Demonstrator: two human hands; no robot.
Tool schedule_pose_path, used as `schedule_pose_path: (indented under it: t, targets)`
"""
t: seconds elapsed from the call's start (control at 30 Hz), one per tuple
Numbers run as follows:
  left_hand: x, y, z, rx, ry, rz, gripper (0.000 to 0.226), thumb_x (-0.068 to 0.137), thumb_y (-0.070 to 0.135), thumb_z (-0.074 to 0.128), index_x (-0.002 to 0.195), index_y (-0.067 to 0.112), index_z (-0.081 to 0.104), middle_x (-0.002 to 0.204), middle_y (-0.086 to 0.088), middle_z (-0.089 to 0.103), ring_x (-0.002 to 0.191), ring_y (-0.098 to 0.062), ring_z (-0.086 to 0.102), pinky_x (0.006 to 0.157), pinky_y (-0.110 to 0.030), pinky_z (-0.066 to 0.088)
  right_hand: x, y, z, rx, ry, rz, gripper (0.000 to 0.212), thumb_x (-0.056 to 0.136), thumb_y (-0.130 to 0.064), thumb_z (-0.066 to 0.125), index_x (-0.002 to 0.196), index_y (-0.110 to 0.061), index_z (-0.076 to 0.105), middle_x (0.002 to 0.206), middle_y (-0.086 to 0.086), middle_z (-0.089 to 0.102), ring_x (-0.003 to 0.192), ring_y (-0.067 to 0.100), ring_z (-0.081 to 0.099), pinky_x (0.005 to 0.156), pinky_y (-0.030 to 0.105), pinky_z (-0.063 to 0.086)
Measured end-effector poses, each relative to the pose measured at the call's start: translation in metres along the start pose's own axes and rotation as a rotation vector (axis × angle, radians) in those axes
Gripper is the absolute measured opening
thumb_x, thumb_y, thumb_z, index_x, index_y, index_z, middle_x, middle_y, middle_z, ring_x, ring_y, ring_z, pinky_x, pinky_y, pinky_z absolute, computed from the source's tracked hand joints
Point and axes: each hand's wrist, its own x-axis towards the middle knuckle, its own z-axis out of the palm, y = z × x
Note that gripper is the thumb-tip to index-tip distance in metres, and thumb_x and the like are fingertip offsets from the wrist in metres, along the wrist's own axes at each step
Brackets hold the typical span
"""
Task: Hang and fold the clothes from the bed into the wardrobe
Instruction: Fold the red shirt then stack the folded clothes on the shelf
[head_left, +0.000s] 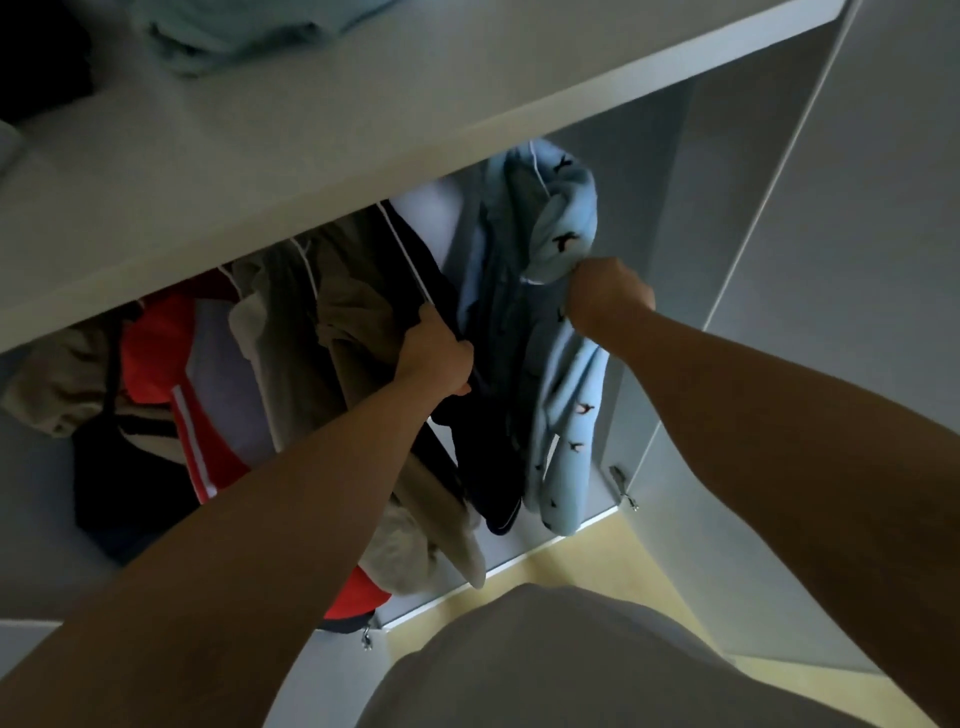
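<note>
1. A white wardrobe (779, 218) fills the view, its broad white shelf (363, 130) above a row of hanging clothes; the rail is hidden
2. At the row's left end hang a red-and-white jacket (166, 364) and a beige garment (343, 322)
3. The left hand (436, 353) curls round the edge of a dark navy garment (493, 441), seemingly holding the row aside
4. The light blue fleece garment with small dark bird prints (561, 384) hangs bunched at the row's right end, near the wardrobe's right wall; the right hand (608, 299) clutches its upper fold
5. Best to hold the gap open, seat the hanger fully, then smooth the fleece

Light-blue bird-print garment (563, 364) hangs inside wardrobe (727, 218).
</note>
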Motion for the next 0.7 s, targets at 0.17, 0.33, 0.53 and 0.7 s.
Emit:
schedule_pose_path:
  t: [0.17,0.33,0.53,0.7]
  targets:
    - [0.011,0.024,0.024,-0.001,0.020,0.042,0.069,0.099,0.012,0.054,0.155,0.007,0.015,0.140,-0.025,0.047,0.066,-0.021,0.064,0.034,-0.014,0.043,0.015,0.020,-0.013,-0.050,-0.010,0.070,0.039,0.090,-0.008,0.058,0.128,-0.013,0.061,0.127,0.011,0.061,0.117,0.034,0.060,0.084,0.039,0.048]
    - [0.019,0.056,0.047,0.071,-0.031,0.080,0.065,0.094,0.010,0.062,0.147,0.003,0.025,0.136,-0.023,0.052,0.100,-0.038,0.067,0.037,-0.019,0.050,0.023,0.025,-0.014,-0.053,0.002,0.075,0.036,0.093,-0.004,0.050,0.127,-0.007,0.059,0.123,0.015,0.063,0.110,0.036,0.064,0.092,0.044,0.053]
    - [0.012,0.065,0.044,0.038,-0.097,0.059,0.078,0.100,0.050,0.049,0.158,0.017,0.011,0.147,-0.019,0.044,0.092,-0.037,0.071,0.077,-0.045,0.062,0.023,0.019,-0.015,-0.006,-0.066,0.087,0.033,0.094,-0.007,0.053,0.126,-0.001,0.053,0.121,0.018,0.064,0.106,0.035,0.066,0.085,0.044,0.055]
    - [-0.006,-0.023,-0.028,0.767,0.602,0.139,0.082,0.086,0.050,0.059,0.149,0.007,0.030,0.143,-0.023,0.041,0.123,-0.043,0.045,0.100,-0.050,0.040,0.010,-0.013,-0.002,-0.012,0.217,-0.128,0.065,0.096,-0.021,0.047,0.151,-0.007,0.015,0.119,0.020,0.062,0.099,0.040,0.064,0.071,0.041,0.043]
